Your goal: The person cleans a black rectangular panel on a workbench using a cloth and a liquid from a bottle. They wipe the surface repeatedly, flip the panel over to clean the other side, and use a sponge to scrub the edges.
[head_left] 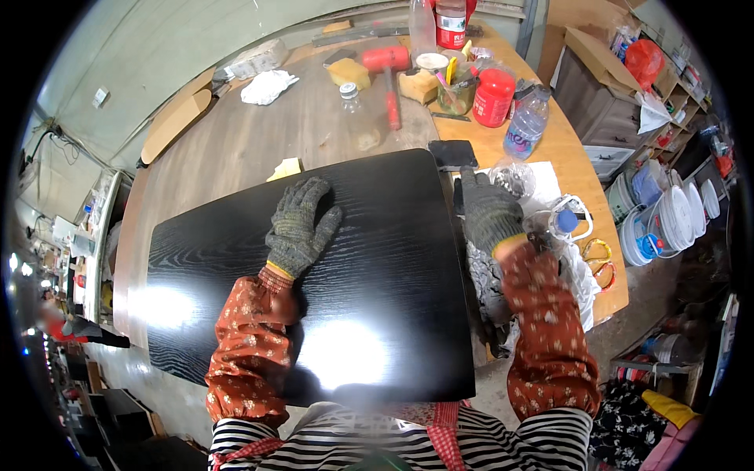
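A large glossy black wood-grain panel (236, 259) lies flat on the workbench in front of me. My left hand (301, 225), in a grey knitted glove, rests flat and spread on the panel's upper middle. At the panel's right edge sits my right hand (488, 210), also gloved, with its fingers down along that edge; whether it grips the edge is unclear. Both forearms wear orange floral sleeve covers.
Behind the panel the wooden workbench (259, 133) carries a red mallet (389, 72), yellow sponges (349, 72), a white rag (267, 86), a red canister (493, 97), plastic bottles (525, 124) and a dark pad (453, 153). White buckets (667, 216) stand at the right.
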`<state>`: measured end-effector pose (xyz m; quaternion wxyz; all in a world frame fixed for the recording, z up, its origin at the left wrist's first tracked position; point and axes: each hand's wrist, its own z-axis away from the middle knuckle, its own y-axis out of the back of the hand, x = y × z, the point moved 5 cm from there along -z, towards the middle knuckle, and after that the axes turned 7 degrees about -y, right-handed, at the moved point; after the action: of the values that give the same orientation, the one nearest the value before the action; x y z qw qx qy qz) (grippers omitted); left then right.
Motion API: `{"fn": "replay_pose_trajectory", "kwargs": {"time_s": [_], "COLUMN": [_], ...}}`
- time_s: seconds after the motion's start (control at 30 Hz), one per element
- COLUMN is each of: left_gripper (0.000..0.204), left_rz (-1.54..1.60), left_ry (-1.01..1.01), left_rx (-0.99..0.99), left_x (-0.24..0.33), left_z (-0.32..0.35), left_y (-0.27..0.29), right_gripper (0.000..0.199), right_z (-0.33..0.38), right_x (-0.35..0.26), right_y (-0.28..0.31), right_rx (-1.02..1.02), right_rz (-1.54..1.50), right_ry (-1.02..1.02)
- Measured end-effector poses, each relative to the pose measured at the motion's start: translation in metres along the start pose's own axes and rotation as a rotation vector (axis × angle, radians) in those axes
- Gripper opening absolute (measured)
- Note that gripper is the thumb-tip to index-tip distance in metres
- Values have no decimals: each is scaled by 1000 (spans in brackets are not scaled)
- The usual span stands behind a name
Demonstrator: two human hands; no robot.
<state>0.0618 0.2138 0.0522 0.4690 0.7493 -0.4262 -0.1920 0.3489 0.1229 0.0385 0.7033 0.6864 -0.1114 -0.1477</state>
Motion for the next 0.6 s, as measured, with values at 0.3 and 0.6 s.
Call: {"fn": "replay_pose_trajectory", "kwargs": {"time_s": [0.3, 0.6], "left_gripper": [91, 89], "left_rz": [925, 956], "left_ry": [-90, -425], "left_rx": [3, -108], "left_x": [109, 152], "left_z": [-18, -22], "left_y": [3, 16], "right_gripper": [71, 76], "right_z": [108, 145], "right_x": [-17, 4], "right_y": [71, 63], "right_rx": [255, 137], "right_rz": [-473, -1120], "right_ry": [184, 367]}}
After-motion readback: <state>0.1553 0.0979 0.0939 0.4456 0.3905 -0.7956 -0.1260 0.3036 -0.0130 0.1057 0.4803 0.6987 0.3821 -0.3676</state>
